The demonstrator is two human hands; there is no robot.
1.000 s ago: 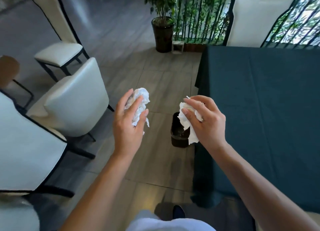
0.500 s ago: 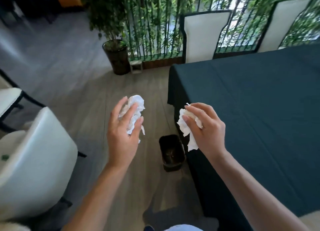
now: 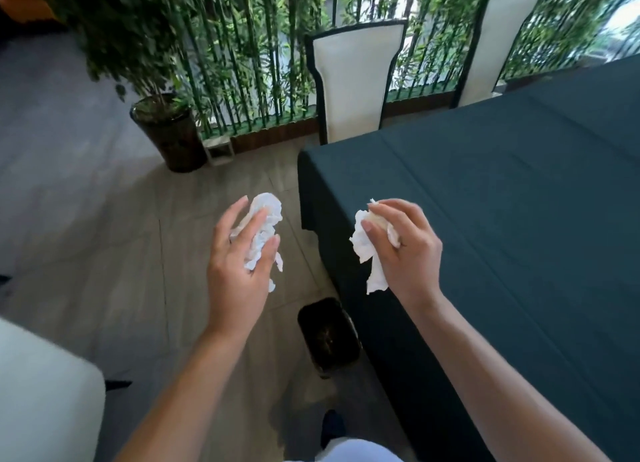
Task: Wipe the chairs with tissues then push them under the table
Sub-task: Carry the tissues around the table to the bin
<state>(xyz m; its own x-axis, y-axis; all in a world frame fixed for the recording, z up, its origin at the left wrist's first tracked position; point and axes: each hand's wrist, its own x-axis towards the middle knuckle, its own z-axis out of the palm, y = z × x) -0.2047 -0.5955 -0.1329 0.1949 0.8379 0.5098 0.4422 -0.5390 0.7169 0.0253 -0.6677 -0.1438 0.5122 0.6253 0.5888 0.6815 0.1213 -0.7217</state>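
Observation:
My left hand (image 3: pixel 239 267) holds a crumpled white tissue (image 3: pixel 265 216) against its fingers, above the floor. My right hand (image 3: pixel 405 250) pinches a second crumpled tissue (image 3: pixel 367 254) just off the near corner of the table (image 3: pixel 502 219), which is draped in dark green cloth. A white high-backed chair (image 3: pixel 353 84) with a black frame stands at the table's far end, its seat hidden by the cloth. Another such chair (image 3: pixel 495 42) stands to its right. The rounded white back of a third chair (image 3: pixel 45 399) fills the lower left corner.
A small black bin (image 3: pixel 329 337) sits on the floor against the table's side, below my hands. A potted plant (image 3: pixel 169 132) and a bamboo screen (image 3: pixel 242 63) line the far side. Grey tiled floor (image 3: pixel 86 202) stretches to the left. My foot (image 3: pixel 332 427) shows at the bottom.
The view has swung right and up: the chairs on the left have slid out of frame and the far chairs and bamboo screen have come in. Both hands keep their tissues.

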